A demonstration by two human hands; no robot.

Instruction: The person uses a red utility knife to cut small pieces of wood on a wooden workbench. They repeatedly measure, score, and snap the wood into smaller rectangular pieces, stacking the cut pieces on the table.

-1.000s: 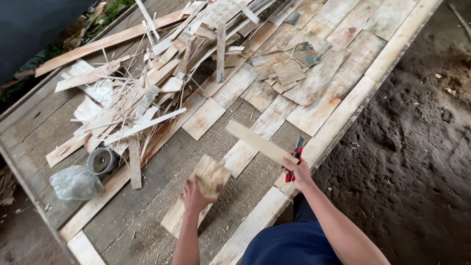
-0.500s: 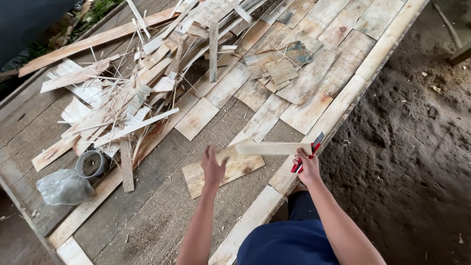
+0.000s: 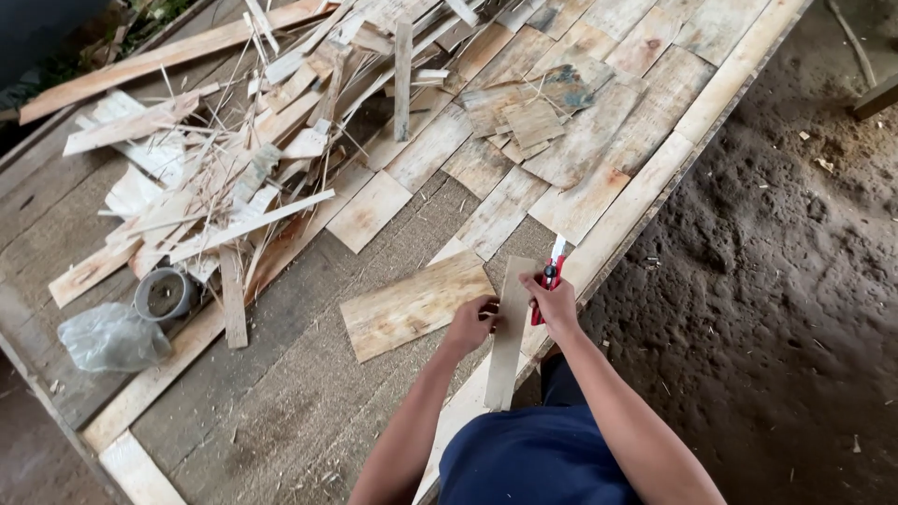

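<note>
Left hand [image 3: 470, 323] and right hand [image 3: 554, 304], which also holds a red cutter [image 3: 548, 279], now both grip the wood strip [image 3: 508, 332], swung from crosswise to lengthwise.

Left hand [image 3: 470, 323] and right hand [image 3: 554, 304] both grip a narrow pale wooden strip [image 3: 506, 337], held lengthwise toward the body. The right hand also holds a red-handled utility knife [image 3: 549, 278]. A flat rectangular wood sheet [image 3: 416, 304] lies just beside on the plank counter [image 3: 309, 374]; splintered wood scraps [image 3: 215, 178], grey tape roll [image 3: 165, 294], clear plastic bag [image 3: 110, 337] farther left.
</note>
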